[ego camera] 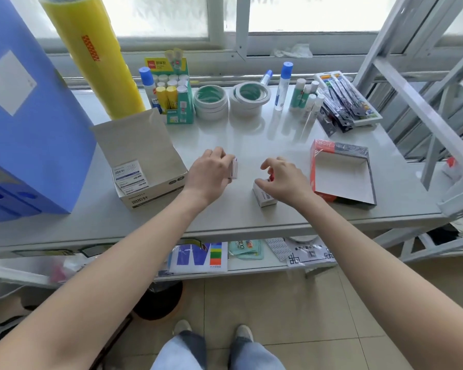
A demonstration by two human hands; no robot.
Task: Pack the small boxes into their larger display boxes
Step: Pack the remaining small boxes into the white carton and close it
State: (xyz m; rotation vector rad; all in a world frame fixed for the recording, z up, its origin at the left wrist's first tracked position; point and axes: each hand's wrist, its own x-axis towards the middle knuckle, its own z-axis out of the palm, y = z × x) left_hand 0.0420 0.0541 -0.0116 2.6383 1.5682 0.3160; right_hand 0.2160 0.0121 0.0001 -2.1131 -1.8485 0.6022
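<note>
My left hand (208,174) grips a small white box (234,167) just above the grey table (246,140), right of the open white display box (142,161), which holds several small white boxes at its left end. My right hand (283,180) rests with curled fingers on a small white and red box (263,196) that lies on the table; whether it grips it is unclear. A red and grey display box (342,172) lies open and looks empty, just right of my right hand.
At the back stand a yellow film roll (91,54), a glue stick display (173,89), two tape stacks (210,102), glue bottles (283,84) and packaged pens (342,102). A blue file box (24,124) fills the left. A metal rack (422,108) stands at the right.
</note>
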